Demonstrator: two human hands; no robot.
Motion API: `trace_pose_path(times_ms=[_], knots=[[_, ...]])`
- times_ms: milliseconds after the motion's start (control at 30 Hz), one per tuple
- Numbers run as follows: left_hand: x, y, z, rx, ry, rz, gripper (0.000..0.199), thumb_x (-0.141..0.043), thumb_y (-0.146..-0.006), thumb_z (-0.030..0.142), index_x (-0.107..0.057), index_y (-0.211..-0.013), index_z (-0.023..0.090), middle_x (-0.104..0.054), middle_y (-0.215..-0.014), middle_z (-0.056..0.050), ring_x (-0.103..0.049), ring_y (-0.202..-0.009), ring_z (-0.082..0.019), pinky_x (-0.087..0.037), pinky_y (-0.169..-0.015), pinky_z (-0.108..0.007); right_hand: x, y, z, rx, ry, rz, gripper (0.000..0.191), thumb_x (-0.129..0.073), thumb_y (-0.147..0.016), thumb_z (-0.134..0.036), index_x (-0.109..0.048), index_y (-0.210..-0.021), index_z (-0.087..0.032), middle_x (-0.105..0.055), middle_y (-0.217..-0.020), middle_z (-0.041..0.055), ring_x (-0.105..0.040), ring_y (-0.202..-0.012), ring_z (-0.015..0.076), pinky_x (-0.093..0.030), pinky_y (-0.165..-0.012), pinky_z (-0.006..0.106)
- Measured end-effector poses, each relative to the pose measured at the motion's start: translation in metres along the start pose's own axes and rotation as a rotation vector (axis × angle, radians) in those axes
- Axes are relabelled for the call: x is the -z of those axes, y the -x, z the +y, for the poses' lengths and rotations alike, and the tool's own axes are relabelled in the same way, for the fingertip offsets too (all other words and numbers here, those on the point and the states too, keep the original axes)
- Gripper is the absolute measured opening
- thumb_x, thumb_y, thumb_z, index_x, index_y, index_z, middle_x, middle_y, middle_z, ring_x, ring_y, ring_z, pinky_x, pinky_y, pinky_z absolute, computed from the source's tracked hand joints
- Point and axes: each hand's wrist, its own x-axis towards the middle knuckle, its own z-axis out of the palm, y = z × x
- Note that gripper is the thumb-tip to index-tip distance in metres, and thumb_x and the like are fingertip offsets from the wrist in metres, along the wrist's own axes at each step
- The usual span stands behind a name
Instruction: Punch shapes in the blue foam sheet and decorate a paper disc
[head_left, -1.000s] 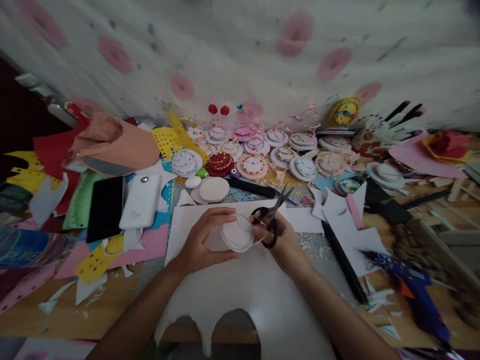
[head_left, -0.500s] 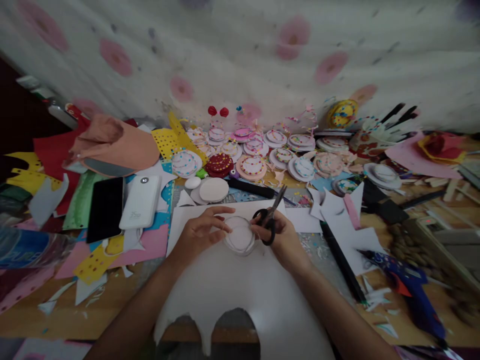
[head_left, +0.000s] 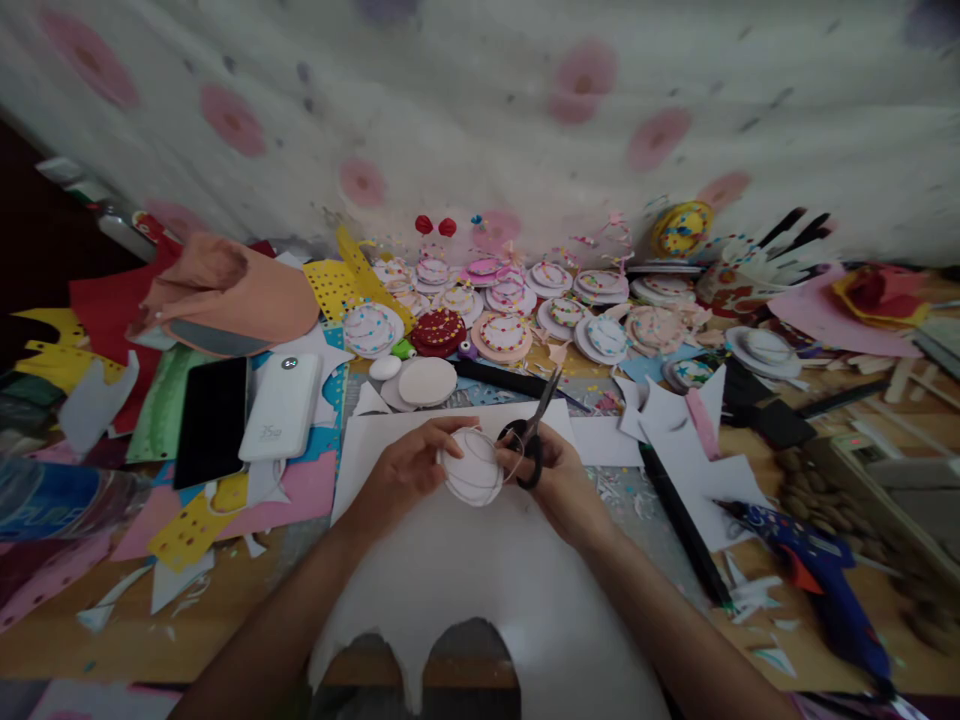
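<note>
My left hand (head_left: 416, 460) pinches the left edge of a round white disc (head_left: 469, 475), tilted above the work surface. A thin cord (head_left: 519, 452) runs across the disc and loops off to the right. Black-handled scissors (head_left: 534, 440) hang in my right hand (head_left: 559, 485), blades pointing up and away. The fingertips of that hand also meet the cord at the disc's right side. Under both hands lies a large white sheet (head_left: 450, 560) with curved cut-outs along its near edge.
Several small decorated hats (head_left: 506, 335) stand in rows at the back. A phone (head_left: 212, 420) and a white power bank (head_left: 281, 410) lie at left. On the right are a black marker (head_left: 686, 525), a blue glue gun (head_left: 825, 590) and paper scraps (head_left: 705, 470).
My left fingers have closed on the disc, which is now tilted and slightly further left. The scissors have shifted a little left and down in my right hand.
</note>
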Motion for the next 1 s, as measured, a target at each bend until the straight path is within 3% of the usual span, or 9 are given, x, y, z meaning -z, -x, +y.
trace_pose_path(times_ms=[200,367,633,833,1000], knots=[[-0.002,-0.002,0.002,0.014,-0.019,0.094,0.014,-0.063,-0.088,0.027,-0.069,-0.1,0.022,-0.063,-0.112,-0.009,-0.059,-0.109,-0.022,-0.046,-0.1,-0.042,0.006,-0.006,-0.009,0.101,0.025,0.143,0.032,-0.076,-0.072,-0.044,-0.059,-0.081,-0.018,-0.07,-0.083,0.0037,-0.058,-0.053,0.0096,-0.042,-0.047,0.021],[-0.008,-0.004,0.004,0.047,-0.149,0.057,0.016,-0.065,-0.086,0.03,-0.071,-0.096,0.019,-0.064,-0.109,-0.011,-0.06,-0.108,-0.023,-0.05,-0.095,-0.04,0.005,-0.006,-0.006,0.03,0.041,0.075,0.033,-0.076,-0.072,-0.043,-0.059,-0.082,-0.018,-0.071,-0.085,0.0052,-0.064,-0.06,0.0127,-0.047,-0.051,0.023],[-0.005,-0.002,0.013,0.073,-0.346,0.196,0.014,-0.064,-0.086,0.03,-0.068,-0.085,0.017,-0.066,-0.072,-0.003,-0.063,-0.068,-0.014,-0.055,-0.067,-0.027,0.031,-0.006,-0.031,0.178,-0.015,0.23,0.029,-0.074,-0.073,-0.043,-0.061,-0.074,-0.017,-0.068,-0.074,0.0023,-0.044,-0.044,0.005,-0.032,-0.037,0.018],[-0.009,0.004,0.03,-0.121,-0.687,0.09,0.011,-0.06,-0.089,0.022,-0.069,-0.096,0.021,-0.066,-0.096,-0.007,-0.062,-0.095,-0.019,-0.05,-0.087,-0.034,0.057,0.03,-0.054,0.16,-0.204,0.21,0.029,-0.077,-0.071,-0.043,-0.063,-0.08,-0.019,-0.06,-0.073,-0.0009,-0.03,-0.04,0.0029,-0.022,-0.029,0.016],[-0.031,0.007,0.049,-0.205,-0.705,0.109,0.019,-0.061,-0.087,0.015,-0.067,-0.103,0.024,-0.062,-0.109,-0.007,-0.058,-0.106,-0.021,-0.047,-0.093,-0.035,0.06,0.06,-0.064,0.138,-0.434,0.089,0.021,-0.068,-0.08,-0.043,-0.06,-0.08,-0.023,-0.047,-0.064,-0.0048,-0.014,-0.04,0.0051,-0.015,-0.025,0.015]])
